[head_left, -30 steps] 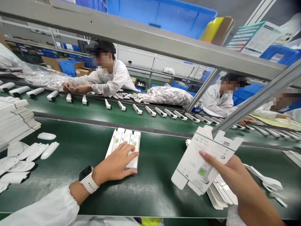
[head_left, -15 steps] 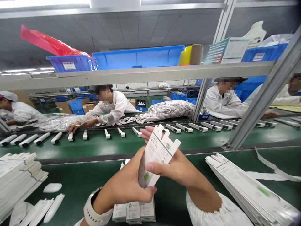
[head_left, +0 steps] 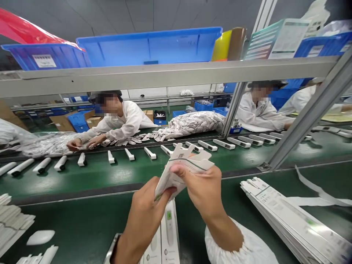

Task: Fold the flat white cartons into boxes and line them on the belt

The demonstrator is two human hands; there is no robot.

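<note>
Printed white carton blank (head_left: 187,161) is gripped between left hand (head_left: 145,212) and right hand (head_left: 205,187), both clenched, with its end tabs pointing away from the grip and its body bent. It is held above a green conveyor belt (head_left: 82,223). Closed white cartons (head_left: 169,234) are laid just below the grip; a stack of flat blanks (head_left: 291,216) is placed to its right.

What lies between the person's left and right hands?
A white printed carton blank, bent and gripped by both the left hand and right hand, shows there in the head view.
</note>
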